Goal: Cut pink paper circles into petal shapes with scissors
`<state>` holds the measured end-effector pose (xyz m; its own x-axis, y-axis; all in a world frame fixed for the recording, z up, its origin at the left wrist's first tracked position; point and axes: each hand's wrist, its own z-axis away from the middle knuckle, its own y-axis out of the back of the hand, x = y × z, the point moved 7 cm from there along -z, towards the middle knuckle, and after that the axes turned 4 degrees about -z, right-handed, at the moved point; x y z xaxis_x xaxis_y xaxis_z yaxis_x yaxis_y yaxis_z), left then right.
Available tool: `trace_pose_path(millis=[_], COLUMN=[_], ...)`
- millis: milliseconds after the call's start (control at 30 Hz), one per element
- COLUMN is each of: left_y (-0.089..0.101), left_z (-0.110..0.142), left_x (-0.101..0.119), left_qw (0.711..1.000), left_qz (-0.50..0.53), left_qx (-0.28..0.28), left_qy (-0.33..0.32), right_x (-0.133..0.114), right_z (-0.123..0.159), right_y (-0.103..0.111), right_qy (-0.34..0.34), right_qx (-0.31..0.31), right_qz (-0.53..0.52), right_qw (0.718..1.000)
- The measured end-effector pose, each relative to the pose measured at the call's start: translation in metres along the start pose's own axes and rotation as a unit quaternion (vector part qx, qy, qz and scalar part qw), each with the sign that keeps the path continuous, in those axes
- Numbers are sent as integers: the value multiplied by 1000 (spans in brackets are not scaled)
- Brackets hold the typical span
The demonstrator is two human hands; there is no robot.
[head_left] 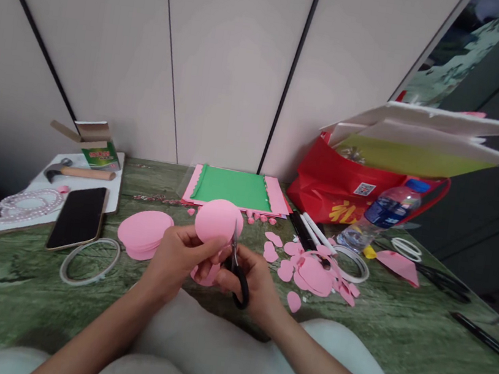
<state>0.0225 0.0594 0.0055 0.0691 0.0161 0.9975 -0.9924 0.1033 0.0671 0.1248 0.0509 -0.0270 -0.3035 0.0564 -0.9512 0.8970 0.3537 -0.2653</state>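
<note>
My left hand (pixel 184 255) pinches a round pink paper disc (pixel 217 219) by its lower edge and holds it up over the near side of the table. In my right hand (pixel 248 277) is a pair of scissors (pixel 241 285) with black handles. Their blades point up and lie against the right edge of the disc; whether they are cutting into it I cannot tell. Left of my hands rests a stack of pink paper discs (pixel 144 233). To the right, pink paper cut-outs and scraps (pixel 315 273) lie in a loose pile.
Green and pink paper sheets (pixel 233 188) lie at the back. On the left are a phone (pixel 78 217), a tape roll (pixel 89 262), a hammer (pixel 79 172), bead strings (pixel 21 206) and a small box (pixel 100 154). A red bag (pixel 325 179) and a water bottle (pixel 385 212) stand at right.
</note>
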Motion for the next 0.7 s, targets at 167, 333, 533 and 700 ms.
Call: trace_pose_path(millis=[167,333,533,700], left_y=[-1,-1,0,2], left_z=[0,1,1,0], left_x=[-1,0,2,3], left_qw=[999,999,999,1000], left_qz=[-34,-36,-34,-19], left_qx=[-10,-6,4,2], left_qy=[9,3,6,-5], right_x=[-5,-5,-4,-4], right_z=[-1,-1,-1,-1], right_y=[1,2,4,3], right_qy=[-4,-13,-6,-5], right_qx=[11,12,17,14], right_qz=[-21,-21,-12,-23], right_qw=[1000,1000,1000,1000])
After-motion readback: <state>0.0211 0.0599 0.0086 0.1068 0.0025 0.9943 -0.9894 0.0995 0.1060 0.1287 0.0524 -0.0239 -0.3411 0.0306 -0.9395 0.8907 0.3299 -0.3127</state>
